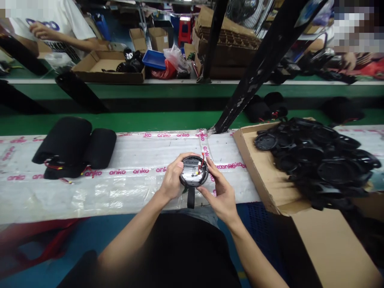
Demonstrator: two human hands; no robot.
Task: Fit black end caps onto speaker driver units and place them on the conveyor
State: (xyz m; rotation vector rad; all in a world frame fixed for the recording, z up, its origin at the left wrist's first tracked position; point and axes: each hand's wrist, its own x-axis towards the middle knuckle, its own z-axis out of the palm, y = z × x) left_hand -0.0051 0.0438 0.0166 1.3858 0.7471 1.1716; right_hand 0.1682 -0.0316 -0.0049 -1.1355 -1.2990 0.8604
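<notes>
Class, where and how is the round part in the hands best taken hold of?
Probably by its rim, from left and right: the rim is circular, wires reach the far edge, and the strap hangs at the near one.

Blue floor [87, 240], plastic-covered bench [135, 152], long green surface [162, 122], slanted black post [255, 72]; farther back, a red stool [184, 32] and fan [244, 8].

White plastic-covered bench [132, 154] | left: black fabric cylinders [64, 140] | right: cardboard tray [270, 176]
</notes>
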